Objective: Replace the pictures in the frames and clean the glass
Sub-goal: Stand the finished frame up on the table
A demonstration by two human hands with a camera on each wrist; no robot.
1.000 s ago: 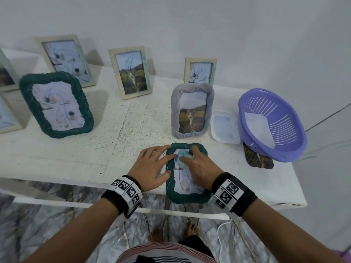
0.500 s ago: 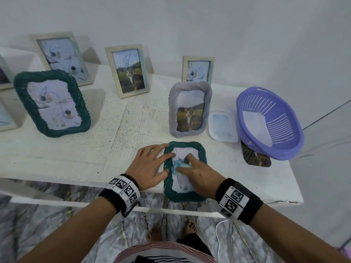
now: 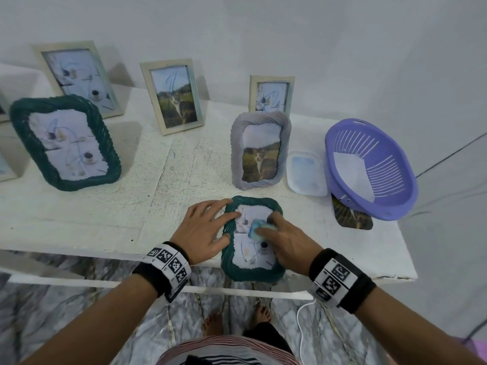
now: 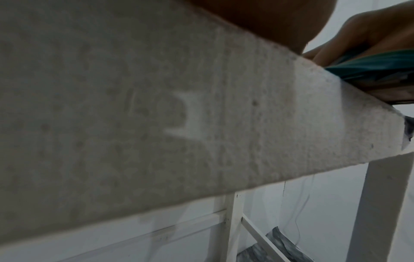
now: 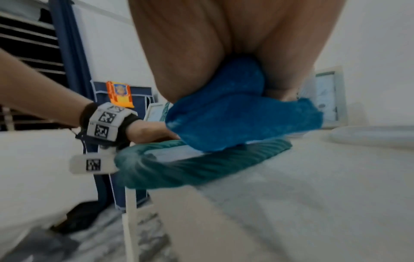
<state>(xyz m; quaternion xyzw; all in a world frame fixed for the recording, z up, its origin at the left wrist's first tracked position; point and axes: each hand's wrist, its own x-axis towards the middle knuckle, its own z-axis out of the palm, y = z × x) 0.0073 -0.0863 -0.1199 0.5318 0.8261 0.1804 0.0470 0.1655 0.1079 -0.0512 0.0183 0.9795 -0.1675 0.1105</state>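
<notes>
A small green woven frame (image 3: 251,272) lies flat at the table's front edge, its near end overhanging. My right hand (image 3: 283,239) pinches a small blue cloth (image 3: 257,229) and presses it on the glass near the frame's middle. From the right wrist view the blue cloth (image 5: 235,117) bunches under my fingers above the green frame's rim (image 5: 190,168). My left hand (image 3: 204,233) lies flat with spread fingers on the frame's left edge and the table. The left wrist view mostly shows the table's front edge (image 4: 179,124) and a corner of the green frame (image 4: 376,67).
Upright frames stand behind: a large green one (image 3: 66,143), a grey one (image 3: 259,151), three pale wooden ones (image 3: 174,96). A white tray (image 3: 307,172), a purple basket (image 3: 369,167) with paper inside and a loose cat photo (image 3: 351,217) sit at the right.
My right hand has dragged the blue cloth down from the top of the glass toward its middle. The left hand has stayed on the frame's left edge.
</notes>
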